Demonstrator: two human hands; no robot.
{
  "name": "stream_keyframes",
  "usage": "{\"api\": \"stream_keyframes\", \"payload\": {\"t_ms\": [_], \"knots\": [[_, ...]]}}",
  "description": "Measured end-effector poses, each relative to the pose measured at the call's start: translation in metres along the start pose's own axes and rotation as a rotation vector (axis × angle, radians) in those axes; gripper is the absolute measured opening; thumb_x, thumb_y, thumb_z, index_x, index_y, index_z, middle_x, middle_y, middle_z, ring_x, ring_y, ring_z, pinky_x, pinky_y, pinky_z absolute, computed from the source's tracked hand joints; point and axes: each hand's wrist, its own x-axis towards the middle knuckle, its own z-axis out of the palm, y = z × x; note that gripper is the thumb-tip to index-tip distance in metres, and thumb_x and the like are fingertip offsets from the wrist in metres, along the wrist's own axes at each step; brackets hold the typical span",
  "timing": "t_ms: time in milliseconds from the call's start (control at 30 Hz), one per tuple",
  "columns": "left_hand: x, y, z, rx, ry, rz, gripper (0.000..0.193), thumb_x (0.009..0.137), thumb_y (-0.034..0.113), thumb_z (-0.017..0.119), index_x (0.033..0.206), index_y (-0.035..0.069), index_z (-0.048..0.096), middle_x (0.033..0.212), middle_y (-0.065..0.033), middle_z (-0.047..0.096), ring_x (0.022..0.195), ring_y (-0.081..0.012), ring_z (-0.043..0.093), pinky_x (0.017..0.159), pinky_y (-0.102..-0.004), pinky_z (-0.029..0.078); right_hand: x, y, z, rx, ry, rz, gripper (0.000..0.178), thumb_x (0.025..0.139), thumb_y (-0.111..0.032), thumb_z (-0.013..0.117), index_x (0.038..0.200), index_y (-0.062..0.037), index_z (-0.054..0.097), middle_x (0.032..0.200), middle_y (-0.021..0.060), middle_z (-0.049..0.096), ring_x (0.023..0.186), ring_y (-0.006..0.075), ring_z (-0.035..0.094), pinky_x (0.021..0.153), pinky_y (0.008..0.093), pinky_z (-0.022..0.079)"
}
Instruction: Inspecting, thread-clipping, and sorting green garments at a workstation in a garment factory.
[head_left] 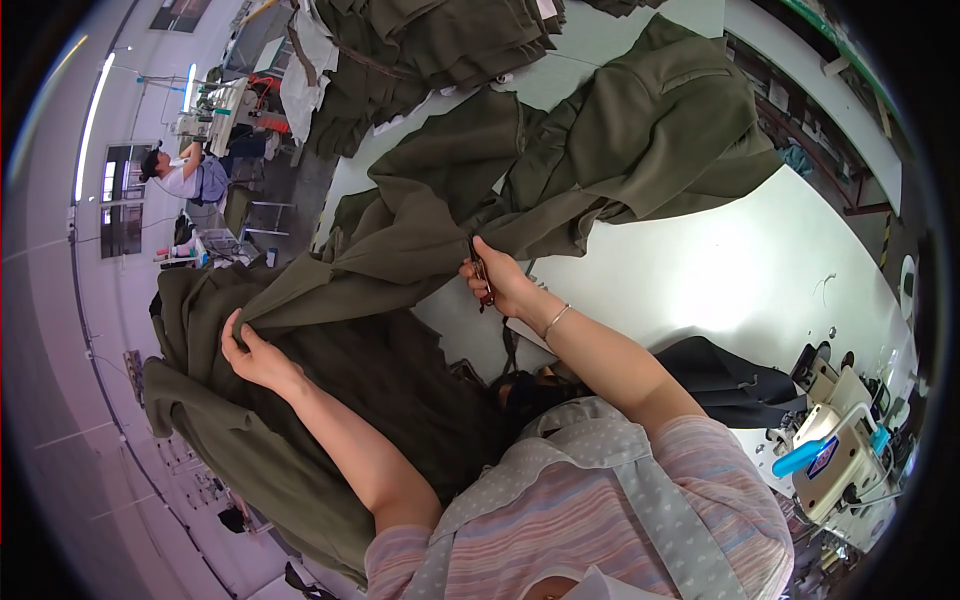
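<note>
An olive-green garment (650,130) lies across the white table, and a length of it stretches toward me on the left. My left hand (262,360) is closed on the edge of that stretched part, thumb and fingers pinching the cloth. At the middle of the garment my right hand (505,282) is wrapped round small thread snips (482,272), their tip against the cloth. Whether the blades are parted is hidden by the fingers and fabric. Below my left hand hangs a heap of the same olive cloth (350,390).
A stack of olive pieces (430,50) sits at the table's far side. To the right are a black cloth piece (725,380) and a sewing machine (840,450) on the white table (680,285). Another person (190,175) sits at a distant workstation on the left.
</note>
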Motion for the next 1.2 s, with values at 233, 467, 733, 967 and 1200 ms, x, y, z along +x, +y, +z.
{"api": "stream_keyframes", "payload": {"t_ms": [233,467,733,967,1200], "knots": [[-0.003,0.001,-0.006,-0.066,-0.001,-0.142,0.02,0.088,-0.001,0.047,0.102,-0.001,0.062,0.106,-0.0107,0.057,0.091,-0.0202,0.056,0.082,-0.0319,0.045,0.011,-0.008,0.014,0.181,0.004,0.003,0.036,0.098,-0.044,0.042,0.085,-0.011,0.044,0.069,-0.0022,0.045,0.052,0.0073,0.032,0.046,0.0219,0.027],[-0.008,-0.003,-0.007,-0.019,0.049,-0.052,0.019,0.089,0.0,0.049,0.103,0.0,0.062,0.101,-0.0069,0.062,0.082,-0.014,0.057,0.069,-0.0255,0.047,0.019,-0.014,0.014,0.345,-0.041,0.021,0.034,0.097,-0.043,0.044,0.079,-0.0138,0.04,0.061,-0.0056,0.035,0.049,0.0065,0.028,0.043,0.0211,0.023],[-0.01,-0.005,-0.009,-0.107,0.042,-0.159,0.019,0.089,-0.001,0.048,0.103,-0.001,0.062,0.101,-0.0097,0.062,0.089,-0.0179,0.058,0.08,-0.0297,0.048,-0.009,-0.015,0.0,0.074,-0.227,-0.062,0.028,0.095,-0.037,0.052,0.085,-0.0104,0.049,0.06,-0.005,0.037,0.049,0.0061,0.031,0.043,0.021,0.028],[-0.014,0.004,-0.001,-0.053,0.044,0.01,0.017,0.088,0.001,0.052,0.101,-0.003,0.062,0.099,-0.0114,0.063,0.089,-0.0207,0.059,0.083,-0.0311,0.047,0.01,-0.02,0.029,-1.57,0.096,-1.21,0.037,0.076,-0.014,0.068,0.112,-0.0088,0.058,0.071,0.0069,0.062,0.066,0.0266,0.06,0.065,0.0339,0.049],[0.08,0.055,-0.068,-0.153,0.304,0.247,0.018,0.092,0.011,0.053,0.102,-0.003,0.059,0.093,-0.0054,0.063,0.078,-0.0126,0.056,0.069,-0.0271,0.047,-0.088,-0.156,0.22,-1.231,-0.322,-1.156,0.018,0.089,-0.015,0.059,0.097,0.0007,0.061,0.064,0.0059,0.062,0.05,0.0097,0.058,0.044,0.0245,0.046]]}}
